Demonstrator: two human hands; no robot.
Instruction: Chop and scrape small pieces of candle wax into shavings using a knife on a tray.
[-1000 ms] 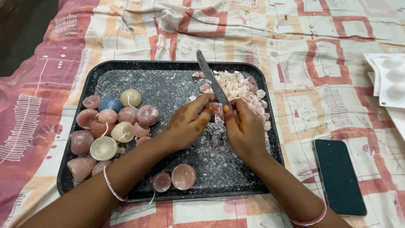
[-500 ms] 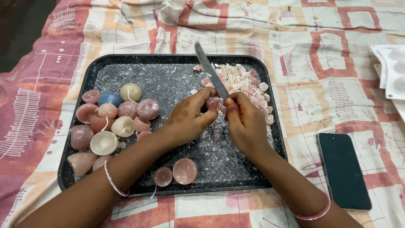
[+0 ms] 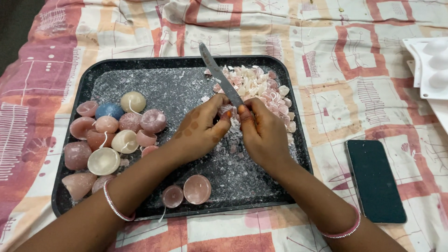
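Head view: the black tray holds whole pink, cream and blue candles beside the left hand, with chopped wax pieces just beyond the right hand. That right hand grips a knife, blade angled away. The left hand's fingers pinch a small pink wax piece against the blade, between both hands.

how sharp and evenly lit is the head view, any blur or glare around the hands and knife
Head view: soft, even light with no hard shadows; the knife, left hand and right hand look sharp, only faint sheen on the blade; the white mould at the right edge is near overexposed.
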